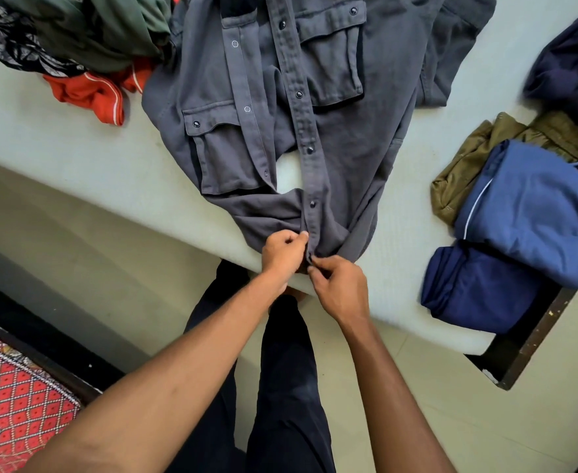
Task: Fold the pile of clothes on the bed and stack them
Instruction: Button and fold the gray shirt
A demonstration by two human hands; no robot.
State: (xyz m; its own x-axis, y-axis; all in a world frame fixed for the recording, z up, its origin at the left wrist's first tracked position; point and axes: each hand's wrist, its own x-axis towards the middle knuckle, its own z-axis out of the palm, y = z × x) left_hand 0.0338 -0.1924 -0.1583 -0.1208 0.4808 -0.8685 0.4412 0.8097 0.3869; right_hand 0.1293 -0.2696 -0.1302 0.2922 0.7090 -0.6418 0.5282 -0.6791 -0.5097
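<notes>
1. Here is the grey shirt (315, 97), spread front-up across the middle of the bed (76, 158), with its collar end toward 12 o'clock and its hem at the bed's near edge toward 6 o'clock.
2. The left grip (282, 254) is clenched on the shirt, with its fingers curled and pinching one front edge right at the hem.
3. The right grip (340, 288) sits just beside it on the 3 o'clock side and pinches the snap strip at the lowest snap.
4. Higher up the two fronts gape, and a patch of bed shows between them.
5. Over at 10 o'clock lies the unfolded heap: a green garment (103, 29), a black patterned one (8, 46) and a red one (89, 93), the red touching the shirt.
6. At 3 o'clock is the folded stack, with a blue piece (533, 213) lying over an olive piece (468, 172) and a navy piece (478, 288).
7. At 2 o'clock a dark bundle (574, 63) lies loose.
8. Down at 8 o'clock there is a red patterned rug (14, 397) on the floor.
</notes>
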